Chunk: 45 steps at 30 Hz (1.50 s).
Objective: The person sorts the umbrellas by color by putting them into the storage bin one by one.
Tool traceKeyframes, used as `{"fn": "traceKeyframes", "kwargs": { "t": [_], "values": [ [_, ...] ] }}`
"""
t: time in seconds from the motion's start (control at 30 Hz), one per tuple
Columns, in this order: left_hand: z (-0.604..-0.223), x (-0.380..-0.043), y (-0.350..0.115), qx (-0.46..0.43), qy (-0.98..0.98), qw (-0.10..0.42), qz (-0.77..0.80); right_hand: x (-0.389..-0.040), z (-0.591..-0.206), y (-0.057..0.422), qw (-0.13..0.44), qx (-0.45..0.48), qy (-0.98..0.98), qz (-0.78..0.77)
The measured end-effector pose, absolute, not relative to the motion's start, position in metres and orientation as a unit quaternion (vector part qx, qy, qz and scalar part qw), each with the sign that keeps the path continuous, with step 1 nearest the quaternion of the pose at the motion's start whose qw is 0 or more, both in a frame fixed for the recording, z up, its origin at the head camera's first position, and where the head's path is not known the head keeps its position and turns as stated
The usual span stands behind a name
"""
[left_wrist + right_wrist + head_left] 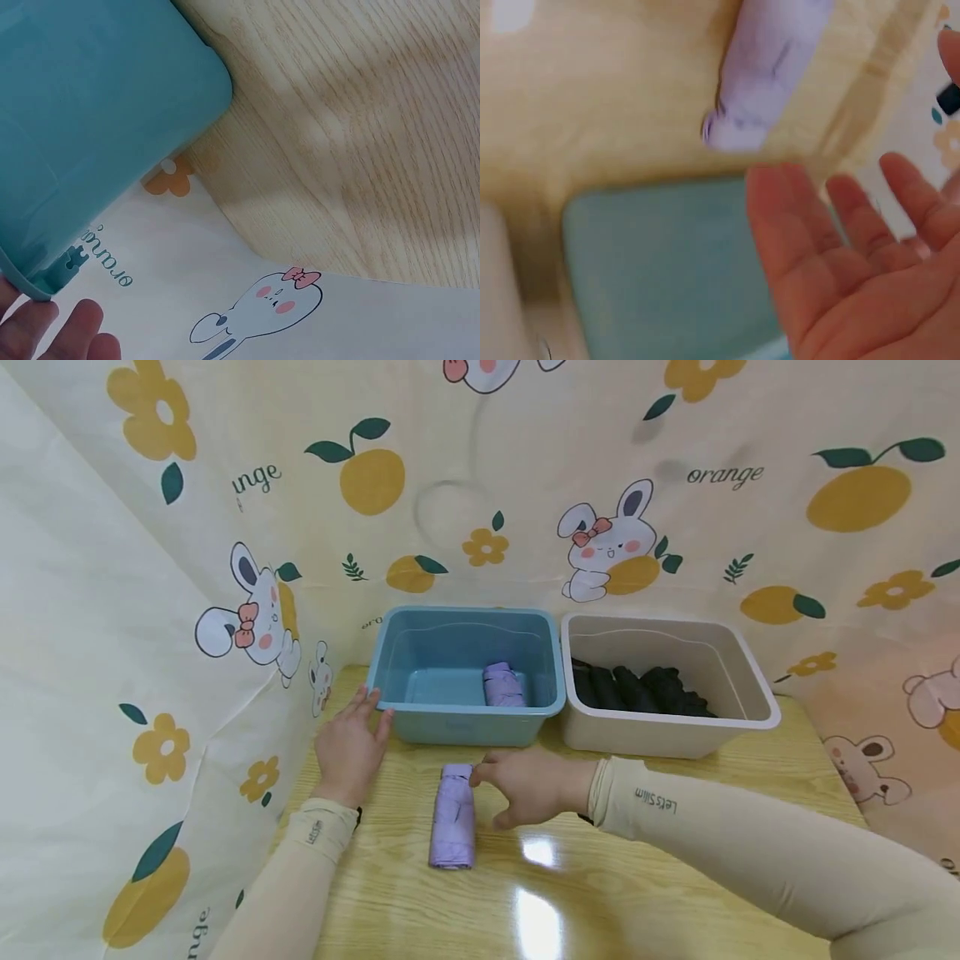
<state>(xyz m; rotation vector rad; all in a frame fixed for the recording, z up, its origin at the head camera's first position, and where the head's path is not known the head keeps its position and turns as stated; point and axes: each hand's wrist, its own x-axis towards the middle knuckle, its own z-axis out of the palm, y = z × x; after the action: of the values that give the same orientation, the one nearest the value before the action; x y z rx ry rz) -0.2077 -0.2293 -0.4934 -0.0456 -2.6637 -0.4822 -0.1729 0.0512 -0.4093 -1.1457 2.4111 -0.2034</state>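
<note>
On the table lies a lilac rolled bundle (453, 818) of creased, fabric-like material, its narrower end toward the bins. My right hand (534, 785) is just to its right, fingers loosely bent near the narrow end and holding nothing. The right wrist view shows those fingers (780, 217) spread beside the bundle (769, 67). My left hand (349, 747) rests at the front left corner of a blue bin (468, 727). In the left wrist view its fingertips (75, 322) are right at the bin's rim. Inside that bin sits another lilac roll (504, 685).
A beige bin (645, 739) stands to the right of the blue one, with several black rolled bundles (637, 689) inside. A printed sheet (480, 527) with rabbits and oranges hangs behind and along the left side. The wooden table (397, 902) reflects bright light at the front.
</note>
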Motion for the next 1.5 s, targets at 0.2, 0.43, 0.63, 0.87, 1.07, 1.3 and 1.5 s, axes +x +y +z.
{"fn": "traceKeyframes", "kwargs": {
  "t": [0.2,0.43,0.63,0.87,1.07,1.3,1.5],
  "values": [
    [-0.491,-0.207,-0.229,-0.020,-0.959,0.217,-0.179,-0.155,-0.451,0.040,0.245,-0.366,0.896,-0.049],
    [-0.491,-0.206,-0.231,-0.019,-0.961,0.216,-0.173,-0.140,-0.503,0.021,0.216,-0.359,0.908,-0.017],
    [-0.492,-0.207,-0.231,-0.024,-0.959,0.224,-0.171,-0.136,-0.540,-0.002,0.154,-0.342,0.927,-0.008],
    [-0.492,-0.207,-0.230,-0.023,-0.958,0.229,-0.173,-0.135,-0.552,-0.024,0.140,-0.316,0.938,-0.005],
    [-0.491,-0.207,-0.229,-0.022,-0.959,0.228,-0.170,-0.136,-0.551,-0.030,0.137,-0.322,0.937,0.015],
    [-0.493,-0.209,-0.230,-0.029,-0.956,0.240,-0.168,-0.137,-0.549,-0.030,0.133,-0.333,0.933,0.008],
    [-0.495,-0.209,-0.232,-0.028,-0.956,0.235,-0.172,-0.137,-0.556,-0.029,0.121,-0.335,0.934,-0.020]
  ]
}}
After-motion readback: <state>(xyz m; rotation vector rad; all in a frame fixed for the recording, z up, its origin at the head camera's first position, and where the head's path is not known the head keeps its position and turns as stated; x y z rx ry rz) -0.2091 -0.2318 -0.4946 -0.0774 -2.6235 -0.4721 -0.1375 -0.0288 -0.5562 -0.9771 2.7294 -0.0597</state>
